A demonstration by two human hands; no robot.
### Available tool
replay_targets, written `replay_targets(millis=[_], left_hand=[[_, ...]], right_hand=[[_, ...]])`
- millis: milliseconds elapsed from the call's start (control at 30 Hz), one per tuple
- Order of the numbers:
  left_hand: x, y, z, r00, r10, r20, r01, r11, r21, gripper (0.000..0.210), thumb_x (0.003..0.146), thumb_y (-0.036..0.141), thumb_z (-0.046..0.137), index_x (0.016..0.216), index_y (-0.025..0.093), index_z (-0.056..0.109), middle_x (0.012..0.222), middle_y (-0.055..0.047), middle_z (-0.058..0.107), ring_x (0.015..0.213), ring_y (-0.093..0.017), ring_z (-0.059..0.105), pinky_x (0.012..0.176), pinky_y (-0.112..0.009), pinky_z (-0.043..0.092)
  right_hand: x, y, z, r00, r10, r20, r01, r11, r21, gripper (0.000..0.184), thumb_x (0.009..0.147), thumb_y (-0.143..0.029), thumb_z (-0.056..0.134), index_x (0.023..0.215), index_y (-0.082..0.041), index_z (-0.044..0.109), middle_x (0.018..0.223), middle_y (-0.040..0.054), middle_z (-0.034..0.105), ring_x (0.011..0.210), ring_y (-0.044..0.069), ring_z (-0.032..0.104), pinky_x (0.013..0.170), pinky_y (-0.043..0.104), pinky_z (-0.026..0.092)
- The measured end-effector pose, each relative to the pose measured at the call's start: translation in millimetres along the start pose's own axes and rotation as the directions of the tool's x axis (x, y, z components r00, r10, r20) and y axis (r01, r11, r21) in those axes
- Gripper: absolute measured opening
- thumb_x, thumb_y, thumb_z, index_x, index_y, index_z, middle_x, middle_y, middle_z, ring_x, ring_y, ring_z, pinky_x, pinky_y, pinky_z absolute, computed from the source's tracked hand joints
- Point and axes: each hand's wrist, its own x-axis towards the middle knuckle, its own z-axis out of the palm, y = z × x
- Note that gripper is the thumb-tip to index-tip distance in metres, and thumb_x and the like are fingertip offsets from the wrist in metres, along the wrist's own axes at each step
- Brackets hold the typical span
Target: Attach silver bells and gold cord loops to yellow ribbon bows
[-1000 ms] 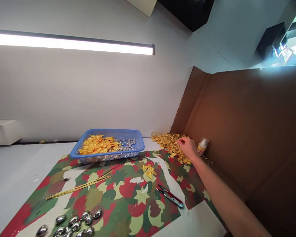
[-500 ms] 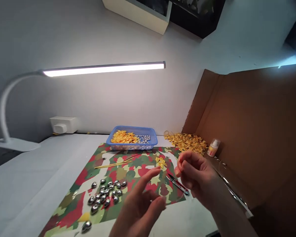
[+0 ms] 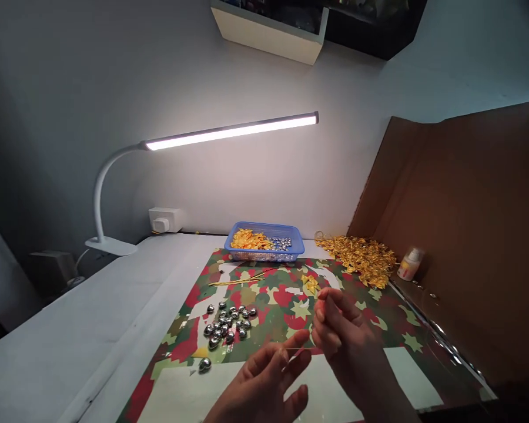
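Note:
My left hand (image 3: 271, 376) is low in the middle, its thumb and forefinger closed on a thin thread (image 3: 296, 348). That thread runs across toward my right hand (image 3: 350, 341), whose fingertips are pinched together; what they hold is too small to make out. Just beyond my right fingertips a yellow ribbon bow (image 3: 310, 284) lies on the camouflage-patterned mat (image 3: 273, 323). Left of my hands several shiny silver bells or beads (image 3: 224, 324) are grouped, with one silver piece (image 3: 204, 365) nearer me.
A blue basket (image 3: 264, 257) holds yellow pieces and small silver ones. Beside it lies a gold heap (image 3: 365, 255), then a small white bottle (image 3: 409, 264) against the cardboard (image 3: 462, 235). Gold strands (image 3: 235, 282) lie on the mat. A lit lamp (image 3: 233, 134) hangs over the table.
The view has swung left. My left fingers, spread apart before, have closed on the thread and come nearer my right hand. The dark-tipped snips beside my right hand no longer show.

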Motion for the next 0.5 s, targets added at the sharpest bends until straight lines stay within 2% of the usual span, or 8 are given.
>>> replay_targets(millis=[67,200,300,367,500], left_hand=[[0.5,-1.5,-3.4,1.000,-0.005,-0.004,0.004,0.987,-0.163,0.024,0.060,0.026,0.097,0.071,0.020,0.077,0.116,-0.007,0.079,0.107,-0.022,0.070,0.080,-0.031,0.056],[3.9,-3.9,-11.6,0.998,-0.050,-0.034,0.034,0.931,-0.364,0.013,0.070,0.009,0.089,0.077,0.013,0.079,0.095,-0.009,0.084,0.092,-0.023,0.078,0.080,-0.034,0.058],[5.8,-2.5,-15.3,0.996,-0.068,-0.060,0.036,0.907,-0.420,0.007,0.079,0.003,0.081,0.078,0.009,0.078,0.085,-0.008,0.085,0.085,-0.022,0.079,0.076,-0.033,0.060],[7.3,-0.5,-15.8,0.996,-0.065,-0.063,0.032,0.904,-0.426,0.009,0.075,0.004,0.085,0.077,0.009,0.077,0.082,-0.008,0.084,0.083,-0.022,0.079,0.074,-0.033,0.060],[9.6,2.0,-14.4,0.995,-0.072,-0.069,0.037,0.909,-0.414,0.025,0.058,0.007,0.096,0.070,0.009,0.074,0.071,-0.004,0.080,0.074,-0.019,0.077,0.070,-0.028,0.061]], right_hand=[[-6.6,16.8,-2.5,1.000,0.004,-0.022,-0.004,1.000,0.006,0.021,0.080,-0.041,0.081,0.091,-0.024,0.075,0.055,-0.0077,0.045,0.048,0.002,0.038,0.050,0.015,0.035],[-15.4,33.1,-5.1,0.999,-0.011,-0.042,0.011,1.000,-0.002,0.025,0.077,-0.046,0.083,0.087,-0.025,0.075,0.049,-0.0090,0.041,0.045,0.002,0.037,0.049,0.015,0.031],[-16.8,33.4,-5.3,0.998,-0.008,-0.064,0.006,1.000,-0.029,0.025,0.077,-0.046,0.083,0.085,-0.024,0.076,0.051,-0.0076,0.045,0.044,0.001,0.039,0.049,0.015,0.030],[-17.1,32.6,-4.9,0.996,-0.014,-0.090,0.010,0.999,-0.043,0.027,0.075,-0.047,0.084,0.083,-0.023,0.075,0.052,-0.0073,0.046,0.044,0.001,0.040,0.049,0.015,0.029],[-21.0,33.5,-2.9,0.991,-0.005,-0.130,-0.003,0.998,-0.059,0.031,0.072,-0.050,0.085,0.082,-0.022,0.076,0.049,-0.0075,0.045,0.044,0.001,0.040,0.048,0.015,0.028]])
